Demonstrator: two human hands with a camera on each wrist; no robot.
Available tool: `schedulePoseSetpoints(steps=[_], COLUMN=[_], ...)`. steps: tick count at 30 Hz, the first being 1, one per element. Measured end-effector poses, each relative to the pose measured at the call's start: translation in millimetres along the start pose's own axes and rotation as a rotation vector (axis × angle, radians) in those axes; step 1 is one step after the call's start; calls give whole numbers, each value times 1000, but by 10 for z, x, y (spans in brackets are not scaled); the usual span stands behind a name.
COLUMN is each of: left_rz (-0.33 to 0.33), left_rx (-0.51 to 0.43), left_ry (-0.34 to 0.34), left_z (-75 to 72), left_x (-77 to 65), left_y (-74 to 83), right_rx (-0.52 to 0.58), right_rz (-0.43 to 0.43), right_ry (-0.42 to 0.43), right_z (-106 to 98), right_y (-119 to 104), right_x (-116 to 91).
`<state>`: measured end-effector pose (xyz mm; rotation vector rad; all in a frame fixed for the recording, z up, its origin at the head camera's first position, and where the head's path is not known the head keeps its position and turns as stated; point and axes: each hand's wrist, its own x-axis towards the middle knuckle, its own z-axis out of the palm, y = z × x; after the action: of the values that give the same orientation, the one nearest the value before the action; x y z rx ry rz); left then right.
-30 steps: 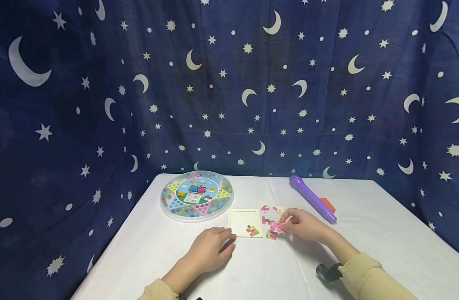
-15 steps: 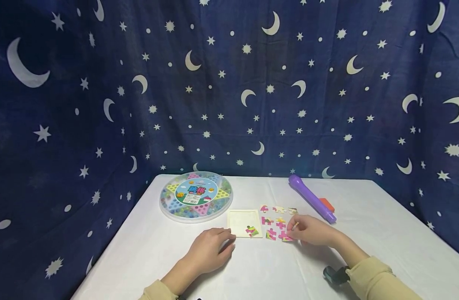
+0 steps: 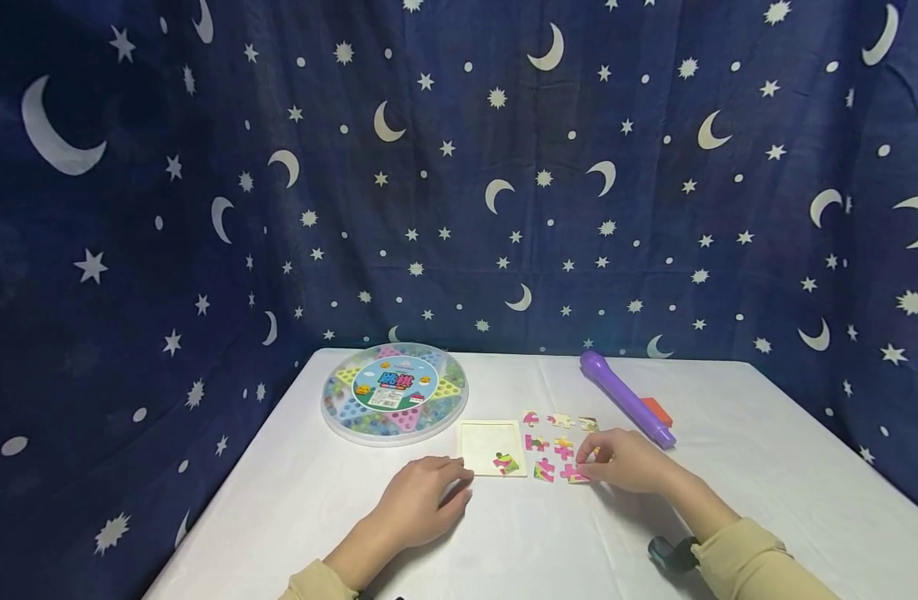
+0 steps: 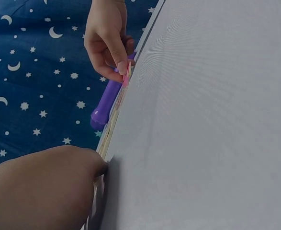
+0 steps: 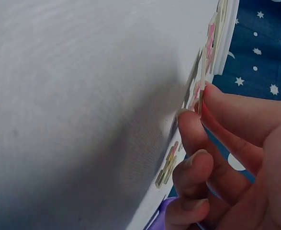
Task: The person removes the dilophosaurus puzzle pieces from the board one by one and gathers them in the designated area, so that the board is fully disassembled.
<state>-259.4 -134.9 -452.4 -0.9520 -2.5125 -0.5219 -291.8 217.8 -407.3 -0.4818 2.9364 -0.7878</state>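
My right hand (image 3: pixel 626 461) pinches a pink jigsaw piece (image 3: pixel 570 473) between thumb and fingertips, low over the table. In the right wrist view that jigsaw piece (image 5: pixel 202 72) appears edge-on as a thin pale strip. Several other jigsaw pieces, among them a pink and green one (image 3: pixel 545 470) and a pink and yellow one (image 3: pixel 564 448), lie in loose rows beside it. My left hand (image 3: pixel 423 502) rests relaxed on the table, fingertips at the near left corner of a cream square puzzle tray (image 3: pixel 486 450). One green and pink piece (image 3: pixel 506 463) lies inside the tray's near right corner.
A round, clear-lidded Chinese checkers box (image 3: pixel 395 392) lies at the back left. At the back right are a purple microphone-shaped stick (image 3: pixel 627 400) and an orange-red block (image 3: pixel 657 411). A dark blue star-and-moon curtain (image 3: pixel 459 208) stands behind the white table (image 3: pixel 519 542).
My right hand has shifted right and slightly nearer with the pink jigsaw piece, uncovering other pieces. Over the last half second it has hardly moved. My left hand stays put.
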Motion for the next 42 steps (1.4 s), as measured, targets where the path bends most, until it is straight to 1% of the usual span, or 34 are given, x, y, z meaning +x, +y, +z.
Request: schedulePoseSetpoints(steps=[5,17,21,24,28,33,37,42], left_rz=[4,7,9,6,1,0,0,6], left_rx=[-1,14,16,18,16,12,10,12], left_ry=[7,0,5,6,7,3,3,3], left_z=[-3,-1,4,7,5,0,0,5], left_x=[-1,0,0,-2,-6,-7,-6,-4], left_y=[-3,6,7,6,4,2,3,1], right_rx=[-29,-41,-29,-14,-10,-12,1,-11], right_rz=[27,92,101,102,74,2,-48,-163], right_ry=[12,17,35,51,66,82,67,55], right_z=[-5,11,23,24,39,105,170,255], right_y=[-23,-19,-23,-71,-172,-300,-397,-497], right_x=[11,28,46,71,113,160,199,256])
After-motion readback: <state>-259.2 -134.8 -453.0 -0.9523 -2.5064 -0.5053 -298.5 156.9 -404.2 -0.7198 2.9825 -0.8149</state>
